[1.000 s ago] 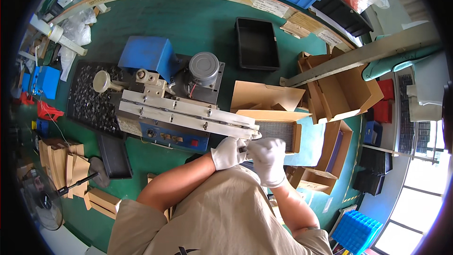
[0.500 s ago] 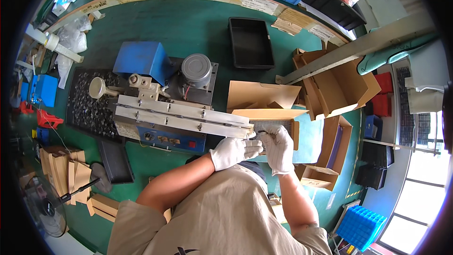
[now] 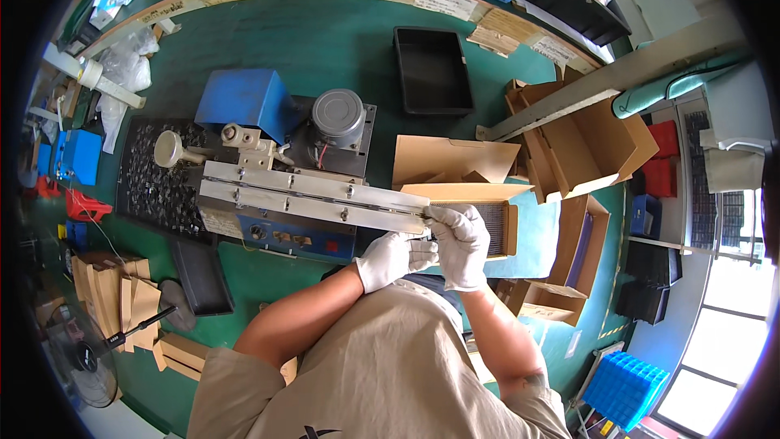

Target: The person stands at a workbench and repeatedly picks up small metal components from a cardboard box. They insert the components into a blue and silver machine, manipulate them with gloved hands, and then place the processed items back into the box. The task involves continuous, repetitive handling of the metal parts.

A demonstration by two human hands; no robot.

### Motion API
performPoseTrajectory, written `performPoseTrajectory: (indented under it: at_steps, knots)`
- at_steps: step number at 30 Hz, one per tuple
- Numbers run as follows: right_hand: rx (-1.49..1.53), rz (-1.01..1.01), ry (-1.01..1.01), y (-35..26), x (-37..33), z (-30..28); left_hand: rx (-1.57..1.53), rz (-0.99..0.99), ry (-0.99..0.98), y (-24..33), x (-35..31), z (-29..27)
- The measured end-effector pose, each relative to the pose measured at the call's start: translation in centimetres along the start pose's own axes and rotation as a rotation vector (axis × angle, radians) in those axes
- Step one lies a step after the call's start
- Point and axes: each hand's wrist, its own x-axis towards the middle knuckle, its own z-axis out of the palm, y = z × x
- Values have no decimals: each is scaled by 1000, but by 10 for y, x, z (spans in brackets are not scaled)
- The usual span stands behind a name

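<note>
Here, the metal rail (image 3: 309, 203) lies to the left of the right hand (image 3: 461, 245), its long axis running across the green worktop (image 3: 276, 36) and slanting gently down toward the person's right. Its outer end meets the gloved fingertips of that hand, so the right is the nearer of the two to the tip. The left hand (image 3: 388, 262) sits just below the same end, on the person's side of it, its fingers pointing toward the right hand's palm.

The right forearm slants up and leftward from the lower right, the wrist nearly straight, the fingers bent over toward the rail with thumb and forefinger drawn close together. Whether a small piece is pinched between them cannot be told, since the glove covers the spot. The left forearm reaches in from the lower left, with the back of the hand turned upward and the fingers loosely extended; what, if anything, lies at their tips is too small to make out.

Just right of the right hand stands an open cardboard box (image 3: 512, 232) with narrow dark rows inside, partly hidden by the glove. At the rail's far left end, a wide dark tray holds scattered small parts (image 3: 162, 179), while a blue machine housing (image 3: 244, 99) and a grey cylinder (image 3: 338, 114) stand behind the rail.
</note>
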Motion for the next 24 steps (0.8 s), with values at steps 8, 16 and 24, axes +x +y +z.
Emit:
performPoseTrajectory:
  at_steps: [8,16,24]
  knots:
    - [-3,299,287,-11,9,-27,233,40,283,-6,4,-21]
    - [-1191,-79,-827,102,-34,-49,368,128,387,-34,20,-89]
    - [-1145,-271,-1083,153,-16,-30,370,55,461,-47,16,-87]
